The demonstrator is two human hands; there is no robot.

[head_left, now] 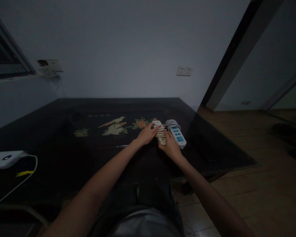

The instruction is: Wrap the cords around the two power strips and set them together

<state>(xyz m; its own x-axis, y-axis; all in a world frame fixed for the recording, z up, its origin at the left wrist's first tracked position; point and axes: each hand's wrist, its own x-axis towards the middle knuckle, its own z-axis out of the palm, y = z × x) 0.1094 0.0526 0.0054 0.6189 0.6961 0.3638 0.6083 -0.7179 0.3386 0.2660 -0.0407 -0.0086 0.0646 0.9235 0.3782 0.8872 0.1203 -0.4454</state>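
A cream power strip [160,130] with its cord wound around it lies on the dark table [64,148]. My left hand [147,134] rests on its left side, fingers laid over the wound cord. My right hand [171,146] grips its near end, fingers curled around it. Right beside it lies a white power strip with blue sockets [178,135], its grey cord coiled at the far end [172,123].
The table top bears an inlaid bird and flower picture [118,126]. A white device with a cable [5,159] sits at the left edge. Wall sockets [184,70] are on the far wall. Wooden floor [261,184] lies to the right.
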